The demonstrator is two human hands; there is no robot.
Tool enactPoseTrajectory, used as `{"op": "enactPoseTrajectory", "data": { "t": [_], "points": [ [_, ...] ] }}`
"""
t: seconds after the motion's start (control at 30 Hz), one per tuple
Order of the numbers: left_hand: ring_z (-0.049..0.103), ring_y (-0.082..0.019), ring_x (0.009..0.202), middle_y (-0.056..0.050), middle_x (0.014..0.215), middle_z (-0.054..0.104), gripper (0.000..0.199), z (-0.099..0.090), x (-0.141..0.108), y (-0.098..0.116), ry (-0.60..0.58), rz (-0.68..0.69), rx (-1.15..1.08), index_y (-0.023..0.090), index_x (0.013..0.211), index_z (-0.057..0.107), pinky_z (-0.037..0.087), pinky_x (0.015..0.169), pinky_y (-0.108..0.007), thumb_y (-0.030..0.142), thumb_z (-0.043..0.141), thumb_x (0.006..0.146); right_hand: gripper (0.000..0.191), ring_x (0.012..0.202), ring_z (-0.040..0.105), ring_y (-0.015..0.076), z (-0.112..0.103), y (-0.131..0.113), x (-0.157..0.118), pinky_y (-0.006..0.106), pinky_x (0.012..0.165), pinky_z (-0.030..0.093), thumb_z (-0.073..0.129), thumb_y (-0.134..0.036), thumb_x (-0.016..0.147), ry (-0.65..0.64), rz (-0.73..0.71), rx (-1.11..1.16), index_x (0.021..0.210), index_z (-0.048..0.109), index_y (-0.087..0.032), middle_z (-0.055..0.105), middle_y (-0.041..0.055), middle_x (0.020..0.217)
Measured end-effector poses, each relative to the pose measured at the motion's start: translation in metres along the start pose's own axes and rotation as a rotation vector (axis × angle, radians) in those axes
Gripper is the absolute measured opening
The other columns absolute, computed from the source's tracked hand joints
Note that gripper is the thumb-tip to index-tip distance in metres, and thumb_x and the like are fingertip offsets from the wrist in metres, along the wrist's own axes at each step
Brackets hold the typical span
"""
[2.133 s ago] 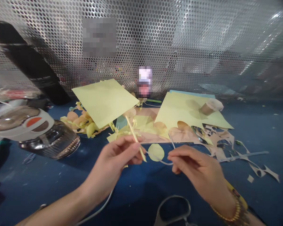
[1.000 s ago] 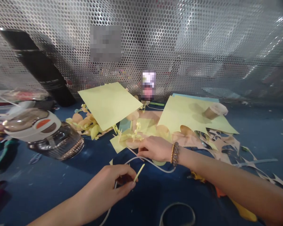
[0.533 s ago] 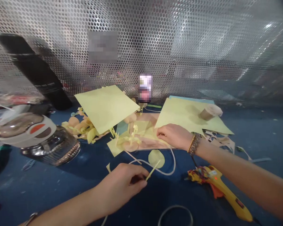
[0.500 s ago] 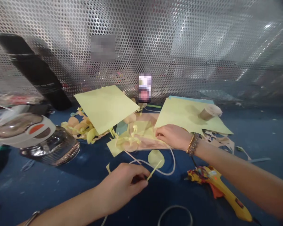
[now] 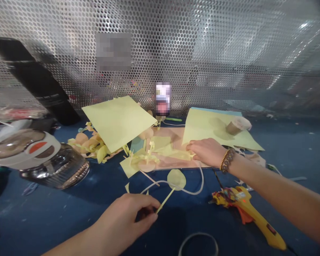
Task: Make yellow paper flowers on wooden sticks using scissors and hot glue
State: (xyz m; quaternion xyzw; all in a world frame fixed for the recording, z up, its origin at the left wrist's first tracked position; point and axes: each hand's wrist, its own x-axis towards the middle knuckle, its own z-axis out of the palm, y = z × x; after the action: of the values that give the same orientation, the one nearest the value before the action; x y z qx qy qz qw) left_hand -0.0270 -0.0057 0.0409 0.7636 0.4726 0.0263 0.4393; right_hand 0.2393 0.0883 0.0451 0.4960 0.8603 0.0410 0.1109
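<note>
My left hand (image 5: 125, 220) is low in front, its fingers pinching a thin pale yellow stick (image 5: 165, 200) that points up and right. My right hand (image 5: 208, 152) rests flat on a peach card (image 5: 173, 137), touching pale yellow paper strips (image 5: 173, 154) at the fingertips. A white cord (image 5: 188, 190) curves across the blue surface between my hands, passing below a round pale yellow paper disc (image 5: 176, 179). The stick's tip lies a little apart from the disc.
A yellow hot glue gun (image 5: 252, 217) lies right of my right forearm. Large yellow-green paper sheets (image 5: 117, 122) lie behind, with a brown tape roll (image 5: 236, 126) on one. A glass jar (image 5: 50, 165) stands left, and scissors handles (image 5: 198, 245) lie at the bottom edge.
My right hand has slid right along the card. My left hand has dropped lower and left with the stick. The cord's loop has shifted slightly right.
</note>
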Motion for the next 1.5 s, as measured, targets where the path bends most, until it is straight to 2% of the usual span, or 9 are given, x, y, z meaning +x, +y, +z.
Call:
{"op": "enactPoseTrajectory", "data": {
  "t": [0.27, 0.47, 0.67, 0.9, 1.0, 1.1, 1.3, 1.4, 1.5],
  "points": [
    [0.057, -0.013, 0.066, 0.002, 0.076, 0.068, 0.021, -0.004, 0.004, 0.010, 0.004, -0.002, 0.029, 0.025, 0.090, 0.069, 0.037, 0.058, -0.020, 0.025, 0.050, 0.080, 0.022, 0.094, 0.064, 0.0227, 0.001, -0.017, 0.014, 0.032, 0.069, 0.048, 0.050, -0.028, 0.090, 0.137, -0.058, 0.129, 0.107, 0.064, -0.023, 0.067, 0.0034, 0.112],
    [0.057, -0.013, 0.066, 0.004, 0.077, 0.067, 0.019, 0.008, 0.009, 0.003, 0.035, 0.108, 0.044, 0.026, 0.088, 0.068, 0.036, 0.057, -0.019, 0.024, 0.051, 0.079, 0.043, 0.112, 0.054, 0.0247, 0.014, -0.036, 0.053, 0.034, 0.090, 0.044, 0.056, -0.035, 0.087, 0.199, -0.174, 0.250, 0.123, 0.054, -0.012, 0.056, 0.0142, 0.127],
    [0.057, -0.012, 0.066, 0.004, 0.076, 0.067, 0.019, 0.005, 0.005, 0.002, 0.049, 0.093, 0.036, 0.027, 0.088, 0.068, 0.037, 0.058, -0.019, 0.024, 0.051, 0.080, 0.021, 0.094, 0.062, 0.0221, 0.023, -0.024, 0.067, 0.030, 0.078, 0.045, 0.054, -0.026, 0.088, 0.222, -0.158, 0.352, 0.102, 0.066, -0.018, 0.069, 0.0091, 0.103],
    [0.057, -0.013, 0.066, 0.002, 0.080, 0.069, 0.022, -0.006, 0.002, 0.007, 0.041, 0.027, 0.023, 0.026, 0.092, 0.070, 0.036, 0.056, -0.019, 0.025, 0.051, 0.080, 0.027, 0.068, 0.063, 0.0184, 0.000, -0.003, 0.060, 0.026, 0.057, 0.040, 0.043, -0.024, 0.091, 0.332, 0.050, 0.469, 0.088, 0.068, -0.013, 0.070, 0.0068, 0.078],
    [0.057, -0.013, 0.066, 0.002, 0.080, 0.070, 0.023, -0.006, 0.002, 0.009, 0.046, 0.022, 0.015, 0.026, 0.092, 0.070, 0.036, 0.056, -0.020, 0.025, 0.051, 0.080, 0.026, 0.074, 0.065, 0.0183, -0.007, 0.002, 0.055, 0.025, 0.062, 0.044, 0.044, -0.024, 0.089, 0.339, 0.051, 0.523, 0.098, 0.068, -0.014, 0.072, 0.0061, 0.088],
    [0.057, -0.013, 0.065, 0.002, 0.079, 0.070, 0.023, -0.007, 0.000, 0.012, 0.042, 0.004, 0.015, 0.026, 0.091, 0.070, 0.036, 0.056, -0.020, 0.026, 0.051, 0.079, 0.028, 0.092, 0.065, 0.0179, -0.009, 0.003, 0.050, 0.025, 0.077, 0.047, 0.052, -0.022, 0.086, 0.314, -0.004, 0.559, 0.110, 0.065, -0.018, 0.070, 0.0043, 0.108],
    [0.056, -0.013, 0.062, 0.003, 0.076, 0.070, 0.021, -0.008, -0.001, 0.012, 0.061, -0.001, 0.011, 0.026, 0.089, 0.071, 0.036, 0.056, -0.019, 0.025, 0.051, 0.079, 0.031, 0.098, 0.064, 0.0170, -0.022, 0.007, 0.035, 0.026, 0.086, 0.047, 0.057, -0.025, 0.084, 0.245, -0.020, 0.552, 0.113, 0.064, -0.018, 0.069, 0.0048, 0.111],
    [0.055, -0.013, 0.061, 0.003, 0.074, 0.069, 0.021, -0.009, -0.002, 0.009, 0.085, -0.018, 0.020, 0.027, 0.089, 0.070, 0.036, 0.054, -0.019, 0.027, 0.052, 0.079, 0.026, 0.092, 0.066, 0.0150, -0.032, 0.014, 0.022, 0.023, 0.080, 0.048, 0.052, -0.026, 0.087, 0.189, 0.004, 0.506, 0.107, 0.067, -0.020, 0.072, 0.0023, 0.105],
    [0.053, -0.013, 0.058, 0.003, 0.073, 0.068, 0.021, -0.013, -0.001, 0.007, 0.129, -0.024, 0.031, 0.028, 0.091, 0.070, 0.035, 0.052, -0.019, 0.031, 0.052, 0.080, 0.014, 0.072, 0.067, 0.0155, -0.030, 0.021, 0.005, 0.022, 0.063, 0.047, 0.060, -0.022, 0.080, 0.037, 0.017, 0.409, 0.081, 0.074, -0.021, 0.074, -0.0002, 0.079]
  ]
}}
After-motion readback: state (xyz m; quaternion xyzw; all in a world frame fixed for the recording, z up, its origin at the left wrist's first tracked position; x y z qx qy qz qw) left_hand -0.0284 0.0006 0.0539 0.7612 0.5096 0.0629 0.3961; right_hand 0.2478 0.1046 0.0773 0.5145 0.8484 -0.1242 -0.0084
